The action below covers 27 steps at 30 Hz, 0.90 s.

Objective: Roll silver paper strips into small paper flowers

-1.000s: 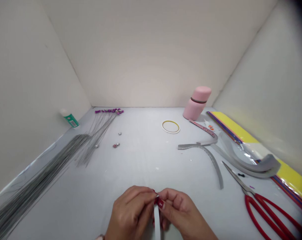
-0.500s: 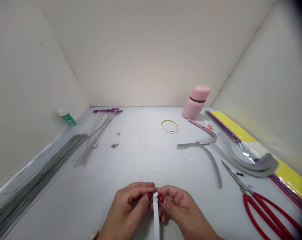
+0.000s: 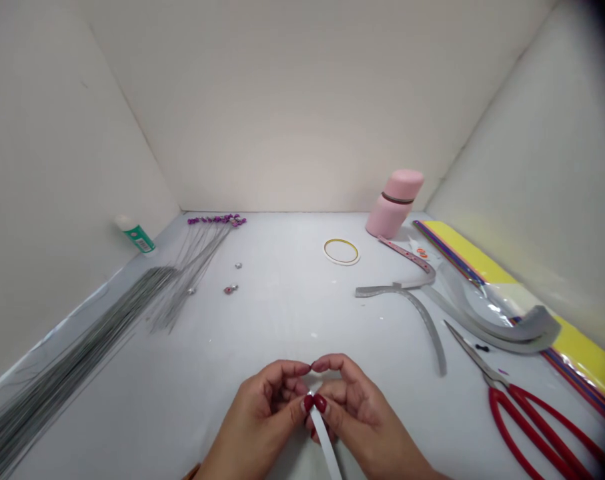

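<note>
A narrow white strip [image 3: 324,441] runs from between my thumbs down past the lower edge of the head view. My left hand [image 3: 268,415] is closed, its thumb pinching the strip's upper end from the left. From the other side, my right hand [image 3: 356,412] pinches the same end, so both red-nailed thumbs nearly touch there. The two index fingertips meet above the strip. The strip's very tip is mostly hidden behind the thumbs; only a small whitish bit shows over them.
Red-handled scissors [image 3: 492,380] lie at the right, near grey curved strips [image 3: 427,320] and yellow-topped coloured sheets [image 3: 482,257]. A pink bottle [image 3: 395,203] and a tape ring [image 3: 341,252] stand farther back. Left are grey wires [image 3: 97,333], purple-tipped stems [image 3: 217,220] and a glue bottle [image 3: 139,237].
My thumbs have closed over the strip's top end, covering its crumpled tip. My index fingers have risen and touch at their tips. The strip's lower part has swung right.
</note>
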Available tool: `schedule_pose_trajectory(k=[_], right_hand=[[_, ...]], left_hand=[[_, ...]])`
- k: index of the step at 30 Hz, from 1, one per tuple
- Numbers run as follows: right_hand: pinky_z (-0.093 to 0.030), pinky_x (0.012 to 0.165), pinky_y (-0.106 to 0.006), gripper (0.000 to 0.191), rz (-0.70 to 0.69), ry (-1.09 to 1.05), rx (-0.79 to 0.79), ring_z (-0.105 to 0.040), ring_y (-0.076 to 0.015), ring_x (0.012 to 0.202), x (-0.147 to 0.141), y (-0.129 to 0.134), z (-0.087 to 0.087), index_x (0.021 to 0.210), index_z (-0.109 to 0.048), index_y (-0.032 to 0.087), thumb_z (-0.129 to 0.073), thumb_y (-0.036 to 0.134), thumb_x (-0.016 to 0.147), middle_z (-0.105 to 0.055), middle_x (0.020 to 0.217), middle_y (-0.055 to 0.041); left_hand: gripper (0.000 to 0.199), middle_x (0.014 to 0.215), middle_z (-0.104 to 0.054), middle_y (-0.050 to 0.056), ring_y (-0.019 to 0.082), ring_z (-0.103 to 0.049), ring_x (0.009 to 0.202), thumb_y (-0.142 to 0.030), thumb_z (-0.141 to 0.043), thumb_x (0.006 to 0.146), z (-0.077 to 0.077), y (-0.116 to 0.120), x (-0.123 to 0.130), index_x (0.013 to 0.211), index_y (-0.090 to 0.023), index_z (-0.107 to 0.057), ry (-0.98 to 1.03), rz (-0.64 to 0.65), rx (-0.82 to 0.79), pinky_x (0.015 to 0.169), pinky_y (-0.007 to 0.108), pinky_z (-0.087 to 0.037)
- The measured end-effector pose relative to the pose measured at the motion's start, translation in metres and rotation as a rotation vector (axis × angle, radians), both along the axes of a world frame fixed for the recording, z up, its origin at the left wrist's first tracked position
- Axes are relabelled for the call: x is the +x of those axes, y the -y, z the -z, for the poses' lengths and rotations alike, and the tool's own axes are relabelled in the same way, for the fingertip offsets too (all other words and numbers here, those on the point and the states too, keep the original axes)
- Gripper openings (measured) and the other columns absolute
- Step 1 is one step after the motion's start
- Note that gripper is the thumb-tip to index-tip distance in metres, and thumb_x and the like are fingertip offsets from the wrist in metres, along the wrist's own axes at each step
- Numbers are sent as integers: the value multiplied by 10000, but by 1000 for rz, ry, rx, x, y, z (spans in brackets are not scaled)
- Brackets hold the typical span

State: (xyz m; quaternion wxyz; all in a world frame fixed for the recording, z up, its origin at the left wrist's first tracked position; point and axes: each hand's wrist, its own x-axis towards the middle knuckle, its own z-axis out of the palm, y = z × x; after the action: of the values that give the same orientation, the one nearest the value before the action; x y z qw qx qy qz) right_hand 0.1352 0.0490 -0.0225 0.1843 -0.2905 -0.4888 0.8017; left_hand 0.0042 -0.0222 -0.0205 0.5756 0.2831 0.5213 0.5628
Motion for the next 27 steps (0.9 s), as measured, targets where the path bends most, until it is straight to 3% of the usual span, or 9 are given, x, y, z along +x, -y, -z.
schedule_pose_trajectory(k=[4, 7, 10, 16, 22, 27], right_hand=[[-382, 542, -210, 333, -11, 7, -35, -543, -95, 553, -1, -1, -1, 949, -445, 169, -625, 363, 748, -605, 603, 24], [-372, 481, -194, 309, -72, 105, -37, -558, -94, 517, -1, 0, 1, 798, -514, 135, -636, 408, 719, -619, 614, -15], [-369, 458, -186, 326, -102, 144, -24, -565, -93, 495, -1, 2, 2, 687, -543, 120, -625, 433, 716, -632, 605, -38], [-371, 453, -179, 313, -69, 113, -97, -574, -89, 485, -1, 2, 0, 687, -579, 104, -662, 406, 690, -649, 599, -43], [-380, 474, -193, 349, -24, 39, -165, -562, -88, 466, -2, 2, -2, 677, -588, 114, -666, 454, 667, -631, 555, -21], [-357, 445, -184, 376, 16, 10, -162, -535, -85, 435, -2, 1, 0, 634, -600, 111, -678, 479, 639, -605, 512, -9]], left_hand=[[239, 671, -613, -4, 115, -593, 580, -231, -685, 672, -4, 0, -1, 874, -136, -601, -50, -128, -46, 582, 235, -472], [161, 673, -640, -1, 112, -601, 610, -209, -681, 674, -5, 3, 0, 808, -149, -615, -183, -269, -68, 579, 203, -473], [118, 666, -660, 9, 127, -619, 628, -208, -664, 684, -4, 6, 2, 778, -153, -619, -311, -286, -48, 585, 201, -488], [26, 653, -671, 5, 134, -630, 591, -169, -610, 726, -5, 11, 4, 749, -176, -622, -659, -298, 116, 557, 206, -501], [276, 726, -689, 25, 124, -626, 627, -20, -528, 755, -9, 11, -4, 962, -191, -591, -1120, -112, 586, 598, 204, -493], [329, 697, -684, 31, 131, -630, 636, -6, -494, 763, -12, 10, -8, 1032, -178, -572, -1144, -1, 617, 625, 216, -504]])
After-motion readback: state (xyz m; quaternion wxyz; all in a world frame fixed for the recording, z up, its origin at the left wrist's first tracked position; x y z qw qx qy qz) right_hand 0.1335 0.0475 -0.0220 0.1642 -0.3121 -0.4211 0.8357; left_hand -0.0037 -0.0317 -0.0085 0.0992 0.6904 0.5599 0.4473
